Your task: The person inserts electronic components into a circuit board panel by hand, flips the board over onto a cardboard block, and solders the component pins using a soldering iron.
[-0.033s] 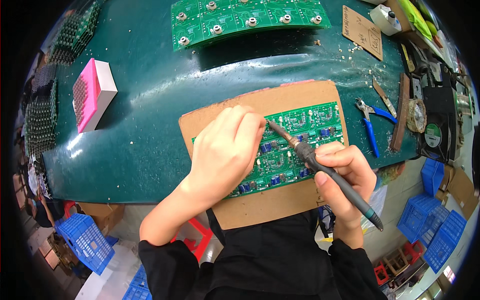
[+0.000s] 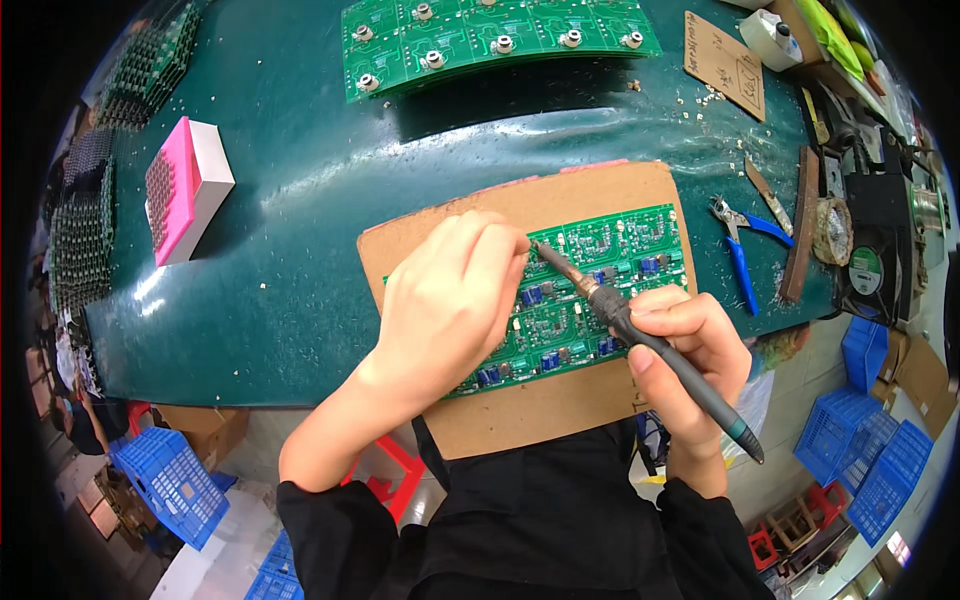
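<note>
Apparently soldering, the right hand (image 2: 710, 360) grips the iron (image 2: 715, 405) over the board (image 2: 545, 325) beneath both hands, what the left hand (image 2: 450, 290) holds cannot be told, and the next move calls for steadiness.

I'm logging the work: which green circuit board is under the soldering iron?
The board on the brown cardboard, partly hidden by the left hand; the far boards lie off the cardboard.

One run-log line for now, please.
right hand: holding soldering iron; left hand: over circuit board; circuit board: on cardboard; cutters: right of cardboard
</note>
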`<state>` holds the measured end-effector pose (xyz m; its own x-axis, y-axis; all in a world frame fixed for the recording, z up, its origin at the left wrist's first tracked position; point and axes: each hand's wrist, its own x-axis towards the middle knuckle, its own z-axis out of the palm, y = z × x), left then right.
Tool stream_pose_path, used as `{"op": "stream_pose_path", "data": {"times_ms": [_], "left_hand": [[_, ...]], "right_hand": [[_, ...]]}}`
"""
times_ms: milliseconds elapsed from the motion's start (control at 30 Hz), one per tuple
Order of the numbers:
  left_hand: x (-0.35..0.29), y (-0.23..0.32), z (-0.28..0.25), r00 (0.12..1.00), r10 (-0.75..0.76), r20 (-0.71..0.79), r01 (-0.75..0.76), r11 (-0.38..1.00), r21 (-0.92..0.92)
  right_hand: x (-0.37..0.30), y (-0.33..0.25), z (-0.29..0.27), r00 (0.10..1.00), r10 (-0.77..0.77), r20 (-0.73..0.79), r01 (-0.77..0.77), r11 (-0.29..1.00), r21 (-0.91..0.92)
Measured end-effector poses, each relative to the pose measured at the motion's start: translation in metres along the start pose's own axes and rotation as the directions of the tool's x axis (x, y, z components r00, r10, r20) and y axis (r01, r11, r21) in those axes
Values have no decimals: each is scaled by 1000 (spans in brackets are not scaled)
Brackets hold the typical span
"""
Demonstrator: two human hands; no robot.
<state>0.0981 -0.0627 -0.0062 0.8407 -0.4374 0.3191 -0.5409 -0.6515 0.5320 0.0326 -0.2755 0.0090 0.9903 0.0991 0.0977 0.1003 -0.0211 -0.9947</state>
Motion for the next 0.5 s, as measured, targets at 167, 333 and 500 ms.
{"op": "stream_pose_path", "data": {"times_ms": [167,333,500], "left_hand": [[-2,-3,-4,1000,7,-18,-8,998,-56],[0,1,1,999,36,-27,-34,998,45],[0,3,0,999,23,-44,-21,998,60]], "right_hand": [[-1,-1,1,986,63,-152,-34,982,184],[3,0,-4,996,67,-63,-60,993,104],[9,0,-10,997,72,-38,-68,992,106]]}}
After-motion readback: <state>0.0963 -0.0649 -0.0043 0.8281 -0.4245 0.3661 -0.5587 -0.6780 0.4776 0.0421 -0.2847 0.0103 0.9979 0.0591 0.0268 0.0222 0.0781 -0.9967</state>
